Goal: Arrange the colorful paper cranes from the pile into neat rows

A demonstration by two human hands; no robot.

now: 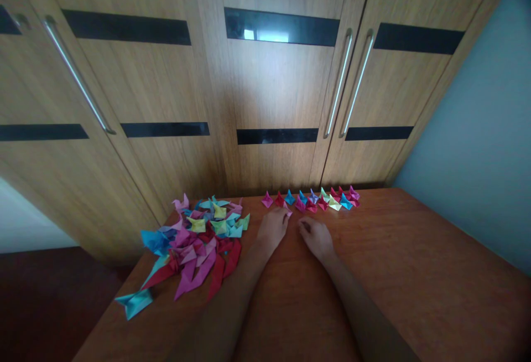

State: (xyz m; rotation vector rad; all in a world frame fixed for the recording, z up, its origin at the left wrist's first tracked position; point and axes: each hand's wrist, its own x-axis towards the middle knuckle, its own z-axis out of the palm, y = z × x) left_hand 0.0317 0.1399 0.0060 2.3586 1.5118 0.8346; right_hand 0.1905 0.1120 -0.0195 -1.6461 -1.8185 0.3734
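The figures (pixel 198 252) are matt paper, the table (pixel 385 279) smooth wood.

multicol. paper pile (pixel 187 238), multicol. paper row (pixel 322 203), red-brn tbl (pixel 398 273)

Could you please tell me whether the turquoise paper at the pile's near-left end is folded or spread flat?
Folded: the turquoise paper shows angled facets and pointed corners.

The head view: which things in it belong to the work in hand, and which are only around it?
Belonging to the work, it seems:
left hand
pink folded paper at its fingertips
right hand, close by
row of folded papers
loose pile of folded papers
table, as surface

Only around it:
wooden cabinet
metal handles
wall
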